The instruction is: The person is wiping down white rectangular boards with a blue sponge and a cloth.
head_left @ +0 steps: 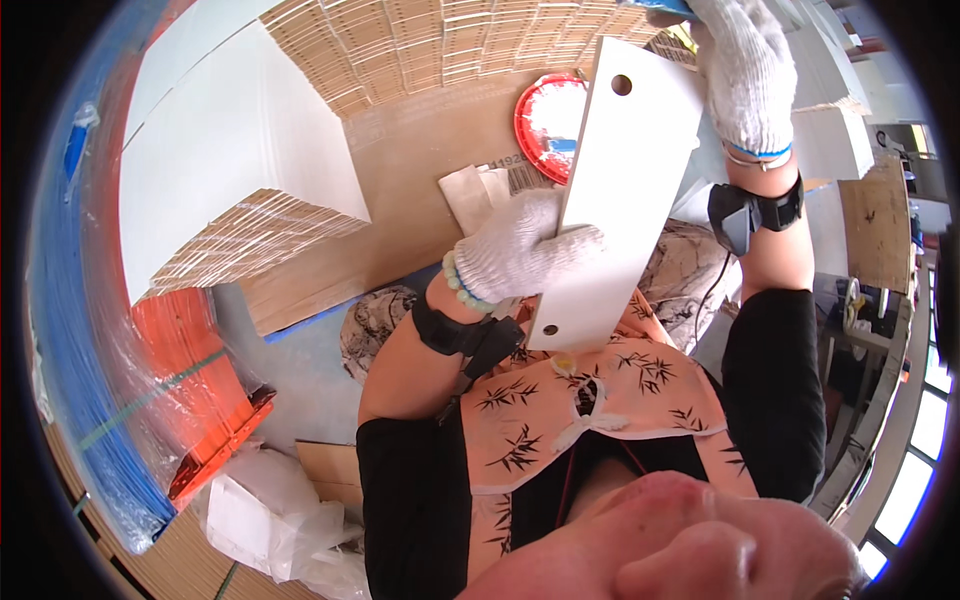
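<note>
My left hand (525,248), in a white knit glove, grips the long edge of a white flat panel (625,190), its thumb lying over the face. The panel is tilted in front of my chest, with a round hole near each end. My right hand (745,75), gloved alike, is raised beyond the panel's far right corner. Its fingers are curled at a blue thing (668,8), cut off by the upper edge, whose kind I cannot tell. Behind the panel sits a round red tub (522,125) with white paste and something blue in it.
Stacked white-faced cardboard (240,150) stands at the left, more stacked cardboard (420,45) at the back. Folded paper pieces (475,195) lie on the cardboard surface (400,165) beside the tub. Farther left are orange sheets (190,350) and blue sheets (100,420) under clear plastic. White boxes (835,140) stand right.
</note>
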`<action>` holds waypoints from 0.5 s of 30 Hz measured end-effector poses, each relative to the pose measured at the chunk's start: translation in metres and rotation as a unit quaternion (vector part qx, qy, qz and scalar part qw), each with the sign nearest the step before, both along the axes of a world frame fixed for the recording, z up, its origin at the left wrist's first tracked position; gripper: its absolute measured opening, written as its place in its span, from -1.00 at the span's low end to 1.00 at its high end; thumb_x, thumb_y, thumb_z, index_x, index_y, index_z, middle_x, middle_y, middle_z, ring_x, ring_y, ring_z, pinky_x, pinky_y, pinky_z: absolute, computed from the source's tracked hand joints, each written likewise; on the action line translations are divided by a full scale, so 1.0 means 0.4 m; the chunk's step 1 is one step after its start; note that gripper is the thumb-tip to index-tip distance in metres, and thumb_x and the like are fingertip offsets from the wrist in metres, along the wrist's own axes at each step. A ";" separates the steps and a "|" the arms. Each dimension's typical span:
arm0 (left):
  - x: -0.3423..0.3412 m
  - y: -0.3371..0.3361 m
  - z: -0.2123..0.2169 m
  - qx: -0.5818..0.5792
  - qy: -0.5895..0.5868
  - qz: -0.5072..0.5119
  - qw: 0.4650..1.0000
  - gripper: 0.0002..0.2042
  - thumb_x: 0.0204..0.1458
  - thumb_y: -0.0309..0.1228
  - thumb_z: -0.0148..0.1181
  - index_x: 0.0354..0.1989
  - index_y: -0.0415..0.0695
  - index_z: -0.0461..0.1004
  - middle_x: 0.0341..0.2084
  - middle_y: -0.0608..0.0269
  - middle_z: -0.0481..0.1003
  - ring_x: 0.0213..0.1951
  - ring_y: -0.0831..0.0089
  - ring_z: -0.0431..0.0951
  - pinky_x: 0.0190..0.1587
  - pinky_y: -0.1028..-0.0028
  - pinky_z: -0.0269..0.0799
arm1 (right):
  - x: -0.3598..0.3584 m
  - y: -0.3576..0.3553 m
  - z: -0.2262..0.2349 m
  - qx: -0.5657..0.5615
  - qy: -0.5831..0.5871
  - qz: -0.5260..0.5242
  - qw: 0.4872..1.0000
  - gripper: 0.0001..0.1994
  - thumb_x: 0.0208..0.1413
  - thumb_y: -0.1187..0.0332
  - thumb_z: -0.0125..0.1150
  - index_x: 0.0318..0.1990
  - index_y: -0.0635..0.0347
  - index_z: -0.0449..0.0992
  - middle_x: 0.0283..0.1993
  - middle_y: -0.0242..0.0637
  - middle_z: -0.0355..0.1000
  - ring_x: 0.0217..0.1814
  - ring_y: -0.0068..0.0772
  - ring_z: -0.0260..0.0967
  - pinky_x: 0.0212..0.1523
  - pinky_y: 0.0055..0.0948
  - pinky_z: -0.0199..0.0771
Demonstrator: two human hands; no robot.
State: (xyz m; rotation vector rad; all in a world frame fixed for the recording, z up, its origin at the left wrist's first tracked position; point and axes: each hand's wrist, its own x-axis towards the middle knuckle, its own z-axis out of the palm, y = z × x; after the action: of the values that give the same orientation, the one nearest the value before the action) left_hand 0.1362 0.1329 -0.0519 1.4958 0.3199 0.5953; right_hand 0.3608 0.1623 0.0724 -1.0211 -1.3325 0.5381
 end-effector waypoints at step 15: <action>-0.013 0.004 0.018 0.009 0.054 -0.049 0.997 -0.66 0.27 -0.27 0.16 0.04 -0.30 0.53 -0.19 0.00 0.65 -0.16 0.19 0.67 -0.07 0.29 0.56 | 0.004 -0.021 -0.025 -0.123 0.044 0.004 0.991 -0.77 0.38 0.32 0.13 -0.05 0.32 0.59 -0.15 -0.31 0.58 -0.20 -0.57 0.53 -0.21 -0.61 0.52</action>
State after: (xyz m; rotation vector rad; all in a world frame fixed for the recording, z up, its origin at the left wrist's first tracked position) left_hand 0.1309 0.1344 -0.0447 1.5550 0.3235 0.4413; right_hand 0.3624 0.1538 0.0623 -1.1799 -1.2112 0.7596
